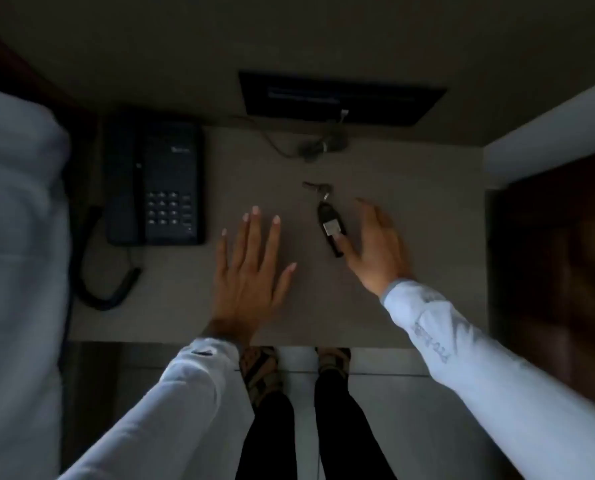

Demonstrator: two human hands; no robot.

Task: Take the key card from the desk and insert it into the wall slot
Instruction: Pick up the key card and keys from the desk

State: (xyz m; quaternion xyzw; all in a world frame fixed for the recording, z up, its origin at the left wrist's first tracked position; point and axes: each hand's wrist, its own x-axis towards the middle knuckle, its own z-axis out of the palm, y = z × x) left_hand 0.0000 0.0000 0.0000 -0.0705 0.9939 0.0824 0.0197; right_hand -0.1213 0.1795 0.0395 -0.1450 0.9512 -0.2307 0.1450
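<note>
Hands over desk (410, 237): right hand (379, 251) spread wide, thumb tip touching the dark key card (330, 225) lying at its 9 o'clock; left hand (251, 268) flat, fingers splayed, holding nothing. Metal key (315, 187) at the card's 12 o'clock; telephone (154, 183) at far 9 o'clock.

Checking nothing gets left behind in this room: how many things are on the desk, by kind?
Telephone: 1
Key card tag with metal key on its ring: 1
Cable and plug near the wall: 1
Total: 3
</note>
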